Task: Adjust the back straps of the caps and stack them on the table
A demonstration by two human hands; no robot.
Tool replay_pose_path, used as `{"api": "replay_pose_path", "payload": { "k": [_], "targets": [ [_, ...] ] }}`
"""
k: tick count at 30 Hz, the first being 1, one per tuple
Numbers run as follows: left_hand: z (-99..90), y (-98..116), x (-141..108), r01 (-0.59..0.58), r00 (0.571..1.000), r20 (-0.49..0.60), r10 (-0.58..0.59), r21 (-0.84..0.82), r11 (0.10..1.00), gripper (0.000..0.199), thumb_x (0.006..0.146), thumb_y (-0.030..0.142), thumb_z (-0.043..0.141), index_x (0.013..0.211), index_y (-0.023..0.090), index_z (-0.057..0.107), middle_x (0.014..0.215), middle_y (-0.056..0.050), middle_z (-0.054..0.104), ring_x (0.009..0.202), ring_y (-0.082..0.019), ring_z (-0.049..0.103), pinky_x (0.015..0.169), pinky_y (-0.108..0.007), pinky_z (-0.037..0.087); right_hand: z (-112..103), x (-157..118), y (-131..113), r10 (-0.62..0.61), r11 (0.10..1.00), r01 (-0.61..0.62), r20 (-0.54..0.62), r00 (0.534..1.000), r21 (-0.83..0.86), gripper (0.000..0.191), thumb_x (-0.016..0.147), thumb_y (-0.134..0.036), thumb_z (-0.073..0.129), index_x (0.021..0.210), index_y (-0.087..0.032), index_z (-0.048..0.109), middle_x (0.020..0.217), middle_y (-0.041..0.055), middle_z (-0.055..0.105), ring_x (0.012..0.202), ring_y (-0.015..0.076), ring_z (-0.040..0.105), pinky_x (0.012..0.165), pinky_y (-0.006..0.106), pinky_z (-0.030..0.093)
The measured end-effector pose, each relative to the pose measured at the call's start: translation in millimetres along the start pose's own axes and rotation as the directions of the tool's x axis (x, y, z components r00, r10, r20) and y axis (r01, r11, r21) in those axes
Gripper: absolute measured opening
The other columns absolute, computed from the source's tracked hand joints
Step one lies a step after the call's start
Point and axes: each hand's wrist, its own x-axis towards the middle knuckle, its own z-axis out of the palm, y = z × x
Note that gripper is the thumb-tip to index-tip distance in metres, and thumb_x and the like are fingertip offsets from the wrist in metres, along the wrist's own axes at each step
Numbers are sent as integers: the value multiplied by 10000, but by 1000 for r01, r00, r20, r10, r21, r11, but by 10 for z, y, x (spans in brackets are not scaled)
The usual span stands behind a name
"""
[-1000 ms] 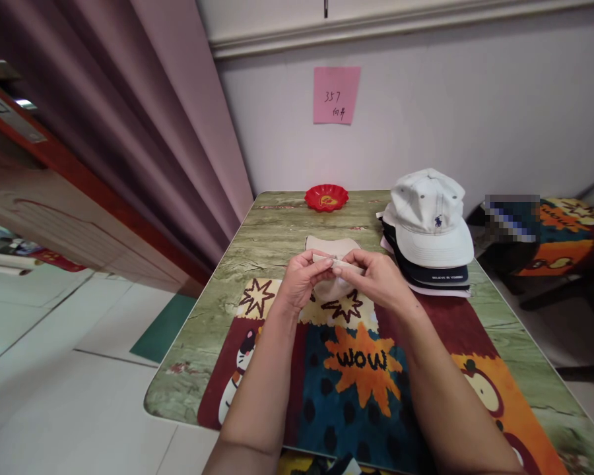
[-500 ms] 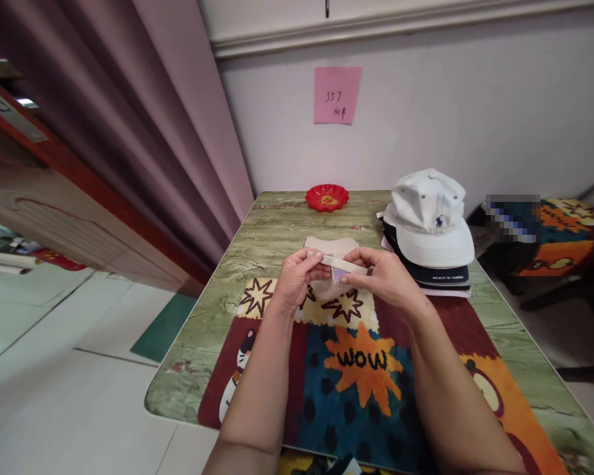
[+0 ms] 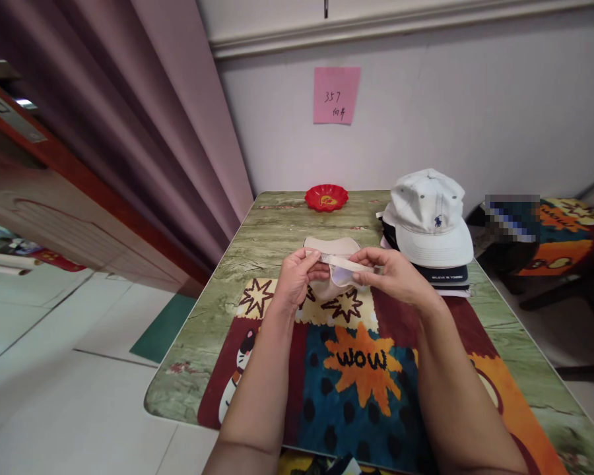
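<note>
A pale beige cap (image 3: 332,247) is at the middle of the table, its brim toward the wall and its strap side toward me. My left hand (image 3: 299,276) pinches the left part of the light strap between thumb and fingers. Farther right along that strap, my right hand (image 3: 389,274) pinches it too, fingers closed. The strap is stretched between both hands, above the cap's opening. Part of the cap is hidden by my fingers.
On the right stands a stack of caps with a white cap (image 3: 428,211) on top. A red scalloped dish (image 3: 327,197) sits near the wall. A colourful mat (image 3: 321,396) covers the front of the wood-patterned table (image 3: 178,369). A curtain hangs left.
My right hand has slid a little to the right along the strap, and more of the strap shows between the hands. My left hand has barely moved.
</note>
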Motion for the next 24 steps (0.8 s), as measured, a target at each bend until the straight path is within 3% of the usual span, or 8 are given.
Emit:
{"api": "replay_pose_path", "payload": {
  "k": [3, 6, 8, 11, 14, 20, 22, 24],
  "targets": [
    [26, -2, -29, 24, 999, 48, -25, 9, 1000, 398, 645, 366, 914, 811, 110, 658, 715, -42, 715, 628, -139, 714, 601, -216, 604, 89, 23, -32, -7, 998, 2, -81, 997, -65, 420, 810, -489, 744, 1094, -183, 695, 832, 26, 704, 694, 165, 616, 621, 275, 468],
    [56, -24, -51, 46, 996, 83, -46, 1, 999, 406, 617, 358, 927, 797, 110, 661, 744, -38, 723, 602, -126, 700, 600, -222, 600, 237, 63, -83, -52, 962, -4, -199, 979, -273, 508, 779, -496, 778, 1188, -214, 671, 791, 10, 716, 698, 180, 631, 646, 290, 456],
    [66, -37, -55, 46, 995, 89, -45, -8, 999, 404, 613, 361, 927, 773, 116, 648, 726, -21, 712, 562, -105, 670, 571, -208, 581, 328, 91, -103, -122, 907, 26, -203, 972, -420, 440, 789, -459, 787, 1166, -249, 700, 854, 23, 760, 779, 207, 677, 737, 319, 472],
    [60, -40, -51, 27, 995, 93, -27, -8, 1000, 395, 628, 364, 916, 758, 125, 630, 679, -4, 689, 565, -102, 663, 593, -214, 587, 406, 122, -84, -240, 837, 103, -191, 952, -538, 244, 848, -384, 759, 1069, -281, 752, 995, 38, 801, 939, 238, 723, 993, 408, 432],
    [50, -33, -47, 17, 995, 100, -17, 1, 1000, 396, 647, 374, 900, 785, 134, 618, 674, -17, 700, 589, -128, 689, 630, -249, 608, 419, 131, -36, -280, 815, 114, -215, 936, -568, 199, 873, -343, 736, 1063, -290, 765, 1030, 31, 807, 977, 242, 737, 1121, 465, 341],
    [52, -35, -38, 22, 993, 113, -21, -7, 1000, 434, 671, 403, 879, 854, 148, 580, 699, -30, 716, 592, -147, 711, 611, -240, 604, 422, 136, -14, -310, 811, 137, -218, 925, -569, 197, 885, -333, 713, 1066, -276, 769, 1045, 30, 803, 947, 236, 736, 1130, 471, 347],
    [45, -37, -34, 20, 994, 112, -19, -10, 1000, 432, 683, 402, 871, 868, 150, 574, 713, -38, 725, 598, -150, 715, 609, -241, 604, 399, 132, -23, -277, 828, 121, -213, 937, -548, 267, 876, -353, 721, 1129, -271, 748, 1054, 46, 795, 945, 238, 726, 1107, 474, 370],
    [33, -39, -29, 15, 994, 107, -14, -2, 1000, 429, 693, 402, 866, 881, 151, 572, 720, -45, 730, 604, -155, 719, 600, -240, 601, 331, 114, -16, -189, 866, 72, -190, 964, -494, 464, 831, -391, 762, 1269, -261, 686, 1034, 58, 781, 918, 240, 711, 1007, 442, 450]
  ]
}}
